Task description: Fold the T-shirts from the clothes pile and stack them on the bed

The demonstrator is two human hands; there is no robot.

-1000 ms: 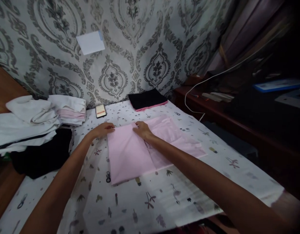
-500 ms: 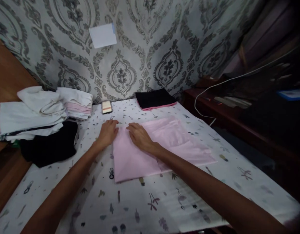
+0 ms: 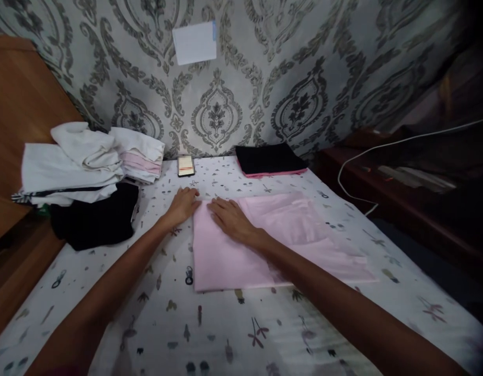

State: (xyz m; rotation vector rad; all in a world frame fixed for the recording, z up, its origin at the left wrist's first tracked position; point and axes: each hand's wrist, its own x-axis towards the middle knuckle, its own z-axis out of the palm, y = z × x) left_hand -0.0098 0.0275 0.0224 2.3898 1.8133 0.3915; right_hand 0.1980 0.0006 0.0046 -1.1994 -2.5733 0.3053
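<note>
A pale pink folded cloth [image 3: 229, 266] lies flat on a white printed bedsheet, its right part layered and slightly wrinkled. At its far left corner is my left hand [image 3: 182, 205], fingers apart and a little bent, the thumb side by the cloth's edge. My right hand [image 3: 231, 219] rests palm down on the cloth near the same corner, fingers stretched out. Neither hand has cloth visibly gripped in it. My right forearm crosses over the cloth and hides part of its near edge.
White folded clothes [image 3: 69, 169] are piled at the left, with a black garment [image 3: 96, 222] before them. A phone [image 3: 185, 165] stands by the patterned wall. At the back right lies a folded black cloth [image 3: 271, 158] over a pink one. A white cable [image 3: 341, 175] hangs at right.
The camera view has turned left, so everything sits further right in the picture. Both hands stay at the pink cloth's far left corner, with little shift against it.
</note>
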